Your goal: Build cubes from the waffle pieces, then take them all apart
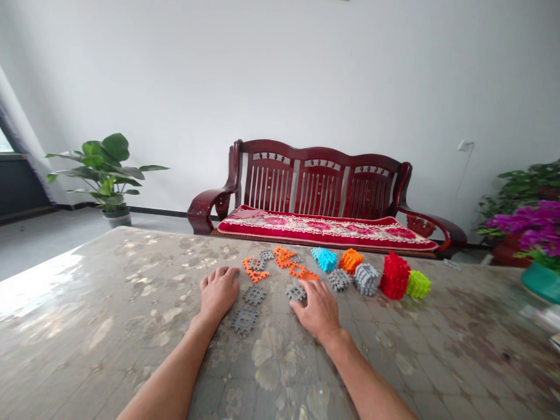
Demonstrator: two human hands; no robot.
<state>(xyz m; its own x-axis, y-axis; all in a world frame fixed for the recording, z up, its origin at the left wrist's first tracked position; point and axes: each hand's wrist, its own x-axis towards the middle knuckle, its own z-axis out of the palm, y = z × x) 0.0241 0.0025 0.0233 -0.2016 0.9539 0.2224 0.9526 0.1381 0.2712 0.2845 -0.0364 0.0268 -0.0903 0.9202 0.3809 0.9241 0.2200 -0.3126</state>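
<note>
My left hand [220,293] rests on the table with its fingers stretched out and nothing in them. Just right of it lie two flat grey toothed building tiles [254,294], one nearer me than the other. My right hand [318,307] has thumb and forefinger at the edges of another grey square building tile [296,292], which lies on or just over the table. Beyond both hands, several orange building tiles [283,255] and grey ones are scattered, some overlapping. The underside of my right hand's fingers is hidden.
Right of my right hand stand stacks of tiles: blue [324,259], orange [351,261], grey [366,279], red [395,276] and lime green [419,284]. A patterned cover lies over the table [109,350]. Behind it is a wooden bench [319,181]. Purple flowers [529,224] stand far right.
</note>
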